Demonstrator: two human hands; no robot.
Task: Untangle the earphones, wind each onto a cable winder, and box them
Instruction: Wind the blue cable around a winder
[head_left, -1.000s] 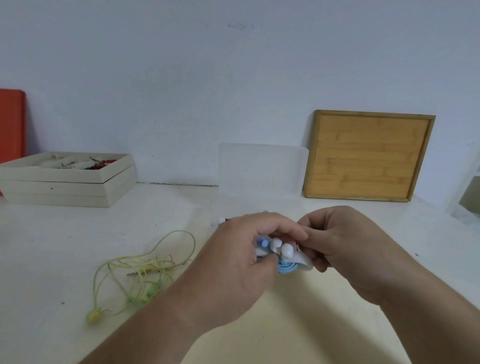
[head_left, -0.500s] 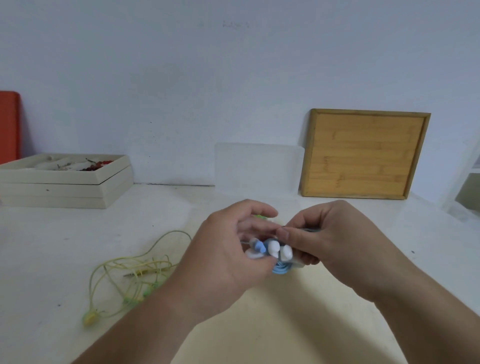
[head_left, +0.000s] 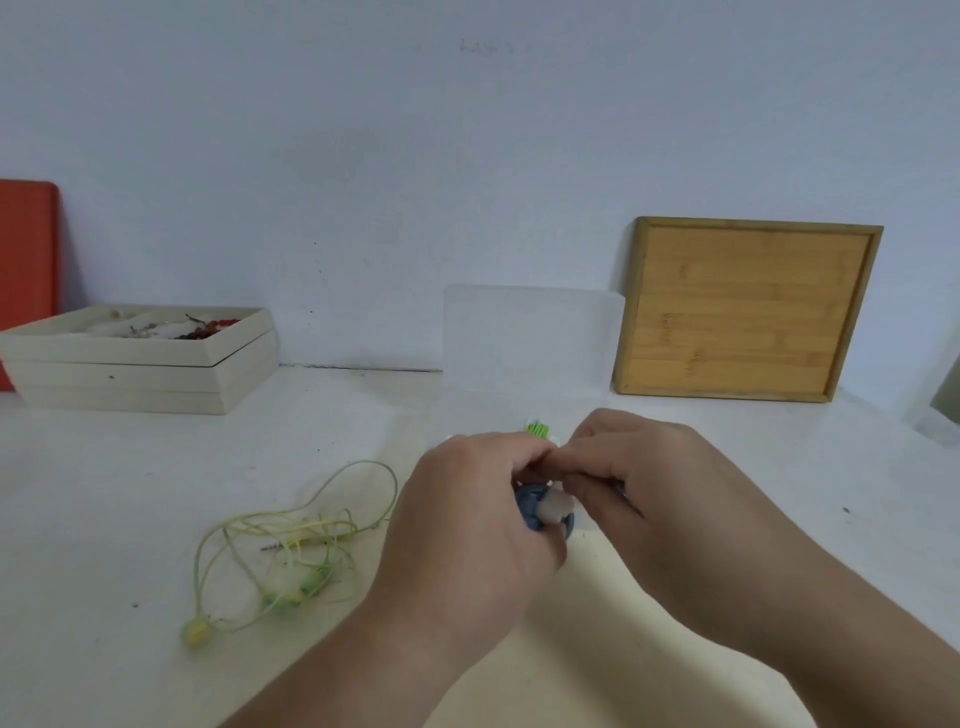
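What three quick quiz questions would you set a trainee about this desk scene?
1. True or false: the yellow-green earphones lie loose on the table, to the left of the left hand.
2. What leans against the wall at the right? A) bamboo tray B) mirror C) laptop
3. What colour is the earphone bundle that the left hand and the right hand grip together?
Key: 1 true; 2 A; 3 blue.
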